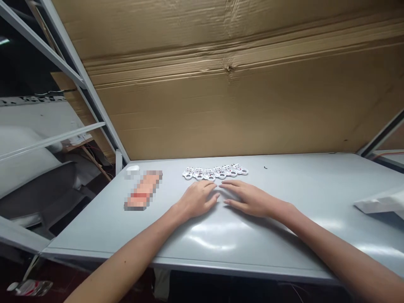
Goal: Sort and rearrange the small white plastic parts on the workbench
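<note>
My left hand (199, 198) rests on the grey tabletop (214, 244), fingers stretched out and thumb apart, holding nothing. Facing it, my right hand (248, 198) lies in the same way, fingers extended, with a narrow gap between the two sets of fingertips. Just beyond the fingertips, several small flat white pieces (209, 174), each with a ring-shaped end and small dark and reddish marks, form a slightly overlapping row. Their exact kind I cannot make out. Both hands are close to this row; whether any finger touches it is unclear.
A blurred-out orange oblong item (143, 191) and a small white object (132, 169) lie at left. White packaging (378, 201) sits at the right edge. Cardboard (240, 109) stands behind the table, beside a metal frame (91, 92). A plastic bottle (30, 288) lies low at left.
</note>
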`<state>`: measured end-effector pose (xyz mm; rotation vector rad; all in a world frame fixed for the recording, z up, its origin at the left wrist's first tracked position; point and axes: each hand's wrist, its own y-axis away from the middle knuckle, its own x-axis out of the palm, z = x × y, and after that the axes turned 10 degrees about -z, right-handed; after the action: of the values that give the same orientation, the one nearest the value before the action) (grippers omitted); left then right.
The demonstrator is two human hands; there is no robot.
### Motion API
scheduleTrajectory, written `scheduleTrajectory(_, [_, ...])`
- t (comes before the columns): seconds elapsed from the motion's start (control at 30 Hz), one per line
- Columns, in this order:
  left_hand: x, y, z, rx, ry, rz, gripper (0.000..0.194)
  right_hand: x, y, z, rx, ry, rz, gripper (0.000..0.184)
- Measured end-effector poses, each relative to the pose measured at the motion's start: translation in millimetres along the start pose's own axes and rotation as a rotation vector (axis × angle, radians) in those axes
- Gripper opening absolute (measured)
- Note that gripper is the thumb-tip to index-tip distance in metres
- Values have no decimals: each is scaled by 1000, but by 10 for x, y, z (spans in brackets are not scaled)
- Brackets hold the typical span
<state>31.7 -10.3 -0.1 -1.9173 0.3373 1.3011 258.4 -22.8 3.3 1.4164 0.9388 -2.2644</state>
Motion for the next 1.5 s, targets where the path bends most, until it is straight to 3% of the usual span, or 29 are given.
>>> scheduleTrajectory(0.1, [49, 35, -30, 43, 47, 21, 24, 12, -10, 43, 11, 15, 54, 55])
scheduleTrajectory(0.23, [64, 49, -45, -6, 21, 24, 22, 38, -8, 27, 37, 59, 70, 62])
scheduleTrajectory(0.6, [-14, 71, -13, -53, 58, 119, 32, 165, 48, -80, 138, 123, 173, 83])
scheduleTrajectory(0.97, [-44, 19, -9, 69, -18, 106, 23, 96, 23, -62, 115, 109, 164, 83])
scheduleTrajectory(1.07, [-57, -27, 159, 35, 17, 9, 25, 102, 31, -95, 105, 101, 151, 81])
scheduleTrajectory(1.13, [-74, -51, 359, -67, 4, -156, 30, 108, 37, -116, 97, 94, 140, 79])
scheduleTrajectory(1.2, [-92, -61, 589, -177, -37, -245, 39, 106, 37, -127, 88, 90, 134, 78])
scheduleTrajectory(1.33, [-90, -40, 947, -250, -2, -68, 64, 77, 27, -119, 92, 87, 148, 78])
scheduleTrajectory(1.4, [-71, -25, 1046, -247, 38, 9, 61, 60, 21, -114, 101, 80, 158, 79])
scheduleTrajectory(1.5, [-61, -9, 1151, -241, 67, 29, 55, 47, 21, -120, 112, 60, 161, 79])
